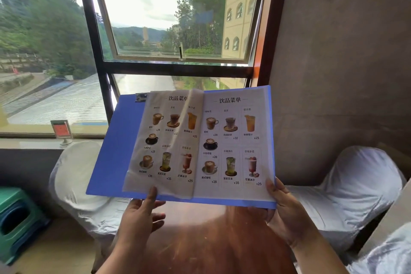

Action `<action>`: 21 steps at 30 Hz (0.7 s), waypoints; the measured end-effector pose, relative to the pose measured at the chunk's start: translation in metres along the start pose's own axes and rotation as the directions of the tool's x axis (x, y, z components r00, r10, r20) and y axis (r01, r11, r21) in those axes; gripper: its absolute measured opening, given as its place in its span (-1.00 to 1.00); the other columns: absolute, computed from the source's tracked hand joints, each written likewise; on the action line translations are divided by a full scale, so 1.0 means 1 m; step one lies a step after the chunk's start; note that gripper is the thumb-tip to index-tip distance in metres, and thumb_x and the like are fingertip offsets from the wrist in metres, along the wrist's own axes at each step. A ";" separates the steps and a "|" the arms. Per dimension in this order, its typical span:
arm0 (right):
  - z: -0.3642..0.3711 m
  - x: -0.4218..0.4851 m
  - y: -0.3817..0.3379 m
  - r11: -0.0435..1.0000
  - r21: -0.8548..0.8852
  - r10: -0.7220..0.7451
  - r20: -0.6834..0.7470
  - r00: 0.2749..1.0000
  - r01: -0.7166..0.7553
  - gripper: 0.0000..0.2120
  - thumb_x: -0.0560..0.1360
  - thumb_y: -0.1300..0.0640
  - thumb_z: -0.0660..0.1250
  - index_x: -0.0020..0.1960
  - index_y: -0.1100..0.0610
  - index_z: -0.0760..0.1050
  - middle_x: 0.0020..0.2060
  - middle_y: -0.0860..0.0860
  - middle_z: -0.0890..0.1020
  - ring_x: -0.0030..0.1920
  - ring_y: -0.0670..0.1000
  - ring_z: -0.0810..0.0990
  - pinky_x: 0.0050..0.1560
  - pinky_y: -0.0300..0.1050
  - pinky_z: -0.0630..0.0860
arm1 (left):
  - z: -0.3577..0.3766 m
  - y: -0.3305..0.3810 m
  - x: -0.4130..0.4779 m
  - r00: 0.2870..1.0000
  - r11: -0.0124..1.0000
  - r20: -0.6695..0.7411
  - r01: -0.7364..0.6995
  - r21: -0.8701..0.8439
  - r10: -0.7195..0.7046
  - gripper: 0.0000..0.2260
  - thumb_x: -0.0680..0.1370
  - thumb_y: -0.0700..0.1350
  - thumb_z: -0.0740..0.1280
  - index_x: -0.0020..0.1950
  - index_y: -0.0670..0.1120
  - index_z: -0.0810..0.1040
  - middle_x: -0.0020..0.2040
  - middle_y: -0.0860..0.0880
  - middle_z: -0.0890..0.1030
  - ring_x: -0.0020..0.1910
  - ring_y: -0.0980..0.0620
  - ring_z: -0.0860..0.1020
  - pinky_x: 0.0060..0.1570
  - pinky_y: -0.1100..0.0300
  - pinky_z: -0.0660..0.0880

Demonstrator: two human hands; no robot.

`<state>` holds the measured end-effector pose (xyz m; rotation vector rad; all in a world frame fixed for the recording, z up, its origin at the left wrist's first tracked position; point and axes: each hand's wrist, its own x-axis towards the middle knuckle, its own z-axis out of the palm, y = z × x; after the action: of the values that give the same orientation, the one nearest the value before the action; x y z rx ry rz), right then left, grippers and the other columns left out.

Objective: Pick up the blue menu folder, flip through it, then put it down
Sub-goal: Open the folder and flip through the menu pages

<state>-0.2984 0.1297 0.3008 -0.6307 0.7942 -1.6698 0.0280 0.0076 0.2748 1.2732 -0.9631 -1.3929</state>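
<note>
The blue menu folder (115, 153) is held open in the air in front of me, above a round wooden table (213, 236). Two drink-menu pages in clear sleeves face me. My right hand (287, 211) grips the folder's lower right corner, thumb on the page. My left hand (142, 213) is under the lower edge, its thumb pressing on a clear sleeve page (164, 140) that stands partly lifted over the left side. A metal clip (140, 97) sits at the folder's top left.
White-covered chairs stand at left (75, 171) and right (360, 184) of the table. A green and blue plastic stool (17, 220) is at far left. A small red sign holder (61, 131) stands on the window sill. A large window is ahead.
</note>
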 end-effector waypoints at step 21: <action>0.000 0.004 0.002 1.000 0.012 0.022 0.010 1.000 -0.022 -0.39 0.37 0.00 0.70 0.37 0.06 0.63 0.26 0.27 0.71 0.22 0.36 0.70 -0.09 0.27 0.76 | -0.002 -0.006 0.006 0.989 0.989 -0.021 -0.149 0.012 0.149 -0.54 0.41 0.26 0.47 -0.03 -0.13 0.63 -0.19 0.03 0.78 -0.48 0.06 0.64 -0.33 0.02 0.61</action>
<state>-0.2980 0.1254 0.2992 -0.6189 0.7812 -1.6494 0.0289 0.0035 0.2675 1.1965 -1.0298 -1.2577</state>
